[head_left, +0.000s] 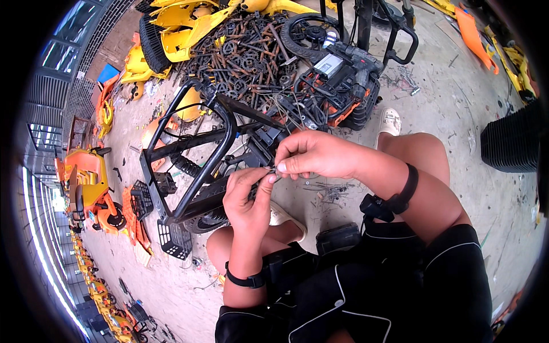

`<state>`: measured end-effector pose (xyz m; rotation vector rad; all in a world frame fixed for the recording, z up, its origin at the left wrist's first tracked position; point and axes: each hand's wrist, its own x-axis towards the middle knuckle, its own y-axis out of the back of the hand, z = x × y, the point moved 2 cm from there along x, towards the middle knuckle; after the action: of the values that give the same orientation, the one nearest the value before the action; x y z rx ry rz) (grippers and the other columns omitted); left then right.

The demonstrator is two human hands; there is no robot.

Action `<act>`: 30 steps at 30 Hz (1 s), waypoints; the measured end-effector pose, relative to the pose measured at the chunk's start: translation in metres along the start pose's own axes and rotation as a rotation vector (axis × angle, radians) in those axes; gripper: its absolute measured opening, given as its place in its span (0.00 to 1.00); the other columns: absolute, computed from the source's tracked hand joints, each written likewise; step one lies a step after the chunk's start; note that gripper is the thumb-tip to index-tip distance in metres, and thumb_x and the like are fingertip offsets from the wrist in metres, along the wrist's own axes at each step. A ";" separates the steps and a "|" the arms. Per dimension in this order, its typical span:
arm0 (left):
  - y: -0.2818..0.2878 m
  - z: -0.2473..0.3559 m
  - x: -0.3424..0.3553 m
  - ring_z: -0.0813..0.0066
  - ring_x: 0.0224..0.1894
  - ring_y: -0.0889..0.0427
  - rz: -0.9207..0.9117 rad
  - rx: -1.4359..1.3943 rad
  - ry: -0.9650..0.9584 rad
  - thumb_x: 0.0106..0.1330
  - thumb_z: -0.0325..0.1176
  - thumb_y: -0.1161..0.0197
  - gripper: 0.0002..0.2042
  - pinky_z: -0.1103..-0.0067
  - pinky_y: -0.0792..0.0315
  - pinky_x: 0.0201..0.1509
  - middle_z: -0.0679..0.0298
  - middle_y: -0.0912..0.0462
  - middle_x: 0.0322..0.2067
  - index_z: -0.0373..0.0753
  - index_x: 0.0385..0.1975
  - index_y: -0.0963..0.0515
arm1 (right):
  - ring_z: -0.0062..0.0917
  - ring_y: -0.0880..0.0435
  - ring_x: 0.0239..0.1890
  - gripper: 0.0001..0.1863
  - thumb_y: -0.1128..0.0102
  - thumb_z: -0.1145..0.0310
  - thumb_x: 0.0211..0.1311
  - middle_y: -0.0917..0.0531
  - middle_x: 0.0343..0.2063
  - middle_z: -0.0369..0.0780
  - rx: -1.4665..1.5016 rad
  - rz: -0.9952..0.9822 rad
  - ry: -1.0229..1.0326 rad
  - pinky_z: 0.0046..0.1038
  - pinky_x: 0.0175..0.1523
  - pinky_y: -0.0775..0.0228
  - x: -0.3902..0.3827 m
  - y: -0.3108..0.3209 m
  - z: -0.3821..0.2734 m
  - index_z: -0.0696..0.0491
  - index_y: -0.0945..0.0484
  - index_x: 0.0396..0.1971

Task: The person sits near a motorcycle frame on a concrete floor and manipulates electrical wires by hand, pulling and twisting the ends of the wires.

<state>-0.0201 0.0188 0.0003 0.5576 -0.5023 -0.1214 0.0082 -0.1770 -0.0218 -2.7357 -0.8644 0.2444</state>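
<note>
In front of my body, my left hand and my right hand meet with thumbs and fingers pinched together. Between the fingertips is a small, thin, dark piece that looks like wire; its exact kind is too small to tell. Just beyond the hands lies a black tubular vehicle frame, tipped on its side. A black box-like part is attached to the frame behind my fingers, and a coil-spring shock absorber shows inside it. Part of the frame is hidden by my left hand.
Behind the frame spreads a heap of rusty metal parts. A cordless power tool rests on an orange-black case at the far right of it. Black stacked bins stand right. Yellow-orange scooters line the left.
</note>
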 end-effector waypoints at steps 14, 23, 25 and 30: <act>-0.002 -0.001 -0.002 0.72 0.40 0.19 -0.031 0.032 -0.041 0.63 0.21 0.33 0.09 0.78 0.25 0.45 0.58 0.16 0.39 0.33 0.44 0.16 | 0.14 0.23 0.32 0.11 0.40 0.65 0.69 0.20 0.28 0.33 -0.059 0.002 -0.037 0.19 0.36 0.31 0.000 -0.001 0.000 0.57 0.19 0.39; -0.004 0.001 -0.002 0.67 0.37 0.19 0.014 0.031 -0.017 0.61 0.22 0.31 0.09 0.76 0.25 0.43 0.59 0.15 0.34 0.36 0.41 0.14 | 0.14 0.24 0.34 0.08 0.37 0.68 0.67 0.20 0.29 0.31 -0.217 0.031 0.017 0.21 0.40 0.31 -0.003 -0.003 -0.004 0.57 0.19 0.37; -0.005 0.001 -0.002 0.67 0.36 0.19 0.016 0.019 -0.004 0.61 0.21 0.32 0.09 0.76 0.25 0.43 0.59 0.15 0.34 0.36 0.41 0.14 | 0.14 0.25 0.34 0.08 0.36 0.68 0.66 0.20 0.29 0.31 -0.251 0.046 0.054 0.21 0.40 0.31 -0.003 -0.004 -0.002 0.57 0.19 0.37; -0.006 0.002 -0.001 0.67 0.35 0.19 0.032 0.051 -0.032 0.61 0.20 0.33 0.09 0.75 0.25 0.42 0.59 0.15 0.33 0.36 0.40 0.14 | 0.13 0.25 0.34 0.06 0.37 0.69 0.65 0.20 0.29 0.31 -0.257 0.095 0.087 0.21 0.40 0.32 -0.002 -0.005 0.005 0.56 0.20 0.36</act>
<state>-0.0220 0.0126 -0.0017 0.5983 -0.5463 -0.0876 0.0030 -0.1729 -0.0255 -3.0033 -0.7922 0.0331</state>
